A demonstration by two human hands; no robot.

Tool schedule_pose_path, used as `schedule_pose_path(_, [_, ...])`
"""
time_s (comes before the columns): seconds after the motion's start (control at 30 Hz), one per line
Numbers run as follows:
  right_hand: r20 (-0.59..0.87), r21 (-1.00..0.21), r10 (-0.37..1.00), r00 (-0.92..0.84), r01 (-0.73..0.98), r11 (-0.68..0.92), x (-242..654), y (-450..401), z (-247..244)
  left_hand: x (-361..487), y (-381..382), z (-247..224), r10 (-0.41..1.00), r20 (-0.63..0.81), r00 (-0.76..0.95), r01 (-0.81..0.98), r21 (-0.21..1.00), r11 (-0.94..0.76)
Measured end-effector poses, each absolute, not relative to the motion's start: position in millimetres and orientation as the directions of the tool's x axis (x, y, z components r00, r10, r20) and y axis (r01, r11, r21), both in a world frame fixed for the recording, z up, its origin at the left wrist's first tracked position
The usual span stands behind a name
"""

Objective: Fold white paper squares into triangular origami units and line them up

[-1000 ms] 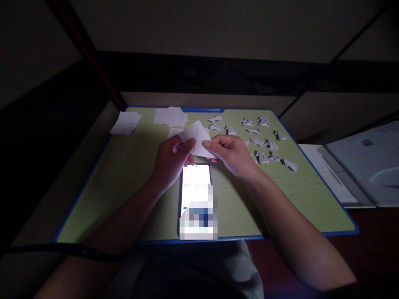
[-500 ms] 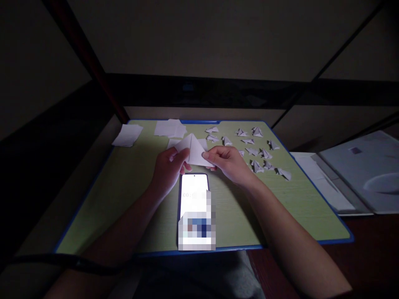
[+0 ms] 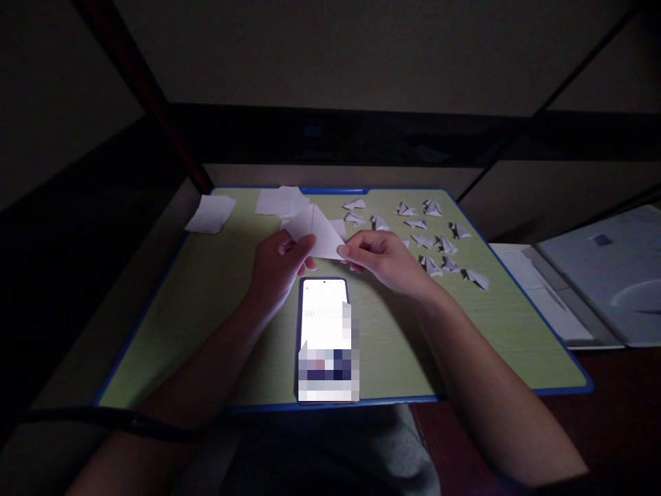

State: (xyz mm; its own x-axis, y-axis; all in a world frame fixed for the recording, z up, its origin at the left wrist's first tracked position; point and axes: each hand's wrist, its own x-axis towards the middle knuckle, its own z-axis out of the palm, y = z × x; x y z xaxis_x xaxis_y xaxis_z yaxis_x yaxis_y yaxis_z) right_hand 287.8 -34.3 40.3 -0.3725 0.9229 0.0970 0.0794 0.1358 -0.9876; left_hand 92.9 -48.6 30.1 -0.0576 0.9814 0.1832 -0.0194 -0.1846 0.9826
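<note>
A white folded sheet of paper (image 3: 321, 234), triangular with its point away from me, is held up between my two hands above the far half of the table. My left hand (image 3: 276, 269) pinches its left side, the thumb lying on the front face. At the lower right corner, my right hand (image 3: 385, 258) grips it between thumb and fingers. Part of another white sheet (image 3: 338, 227) shows behind the folded one. Close below the hands lies a phone (image 3: 325, 324) with a bright screen, partly blurred out.
The green table (image 3: 217, 331) has a blue rim. Loose white sheets (image 3: 281, 201) lie at its back, and a paper stack (image 3: 211, 213) at the far left. Several small folded paper figures (image 3: 423, 241) spread over the back right. A large pale box (image 3: 609, 275) stands beyond the right edge.
The view has shifted slightly, so the table sits higher in the picture. The folded paper is tilted a little differently, and both hands keep hold of it.
</note>
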Motion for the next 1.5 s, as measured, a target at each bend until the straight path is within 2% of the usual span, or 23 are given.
schedule_pose_path(0.2, [0.117,-0.985,0.924,-0.363,0.078,0.155,289.3,-32.7,37.7,96.3,-51.6,33.6,0.989,0.149,0.012,0.002,0.989,-0.149])
schedule_pose_path(0.63, [0.106,-0.987,0.920,-0.378,0.071,0.143,291.0,-30.9,38.8,95.4,-51.5,33.2,0.984,0.174,-0.038,-0.022,0.984,-0.175])
schedule_pose_path(1.03, [0.116,-0.985,0.904,-0.411,0.067,0.157,287.5,-37.4,42.5,96.0,-51.4,32.9,0.990,0.143,-0.008,-0.003,0.990,-0.143])
schedule_pose_path(1.2, [0.113,-0.986,0.912,-0.393,0.068,0.151,282.7,-39.6,42.2,99.5,-53.1,32.0,0.992,0.119,0.026,0.039,0.992,-0.120])
schedule_pose_path(1.4, [0.159,-0.985,0.902,-0.401,-0.007,0.171,279.4,-40.8,41.6,103.5,-57.4,37.0,0.994,0.104,0.020,0.072,0.992,-0.105])
schedule_pose_path(1.5, [0.150,-0.985,0.904,-0.401,0.019,0.172,278.6,-42.2,44.1,106.8,-61.0,39.3,0.995,0.091,0.046,0.111,0.989,-0.095])
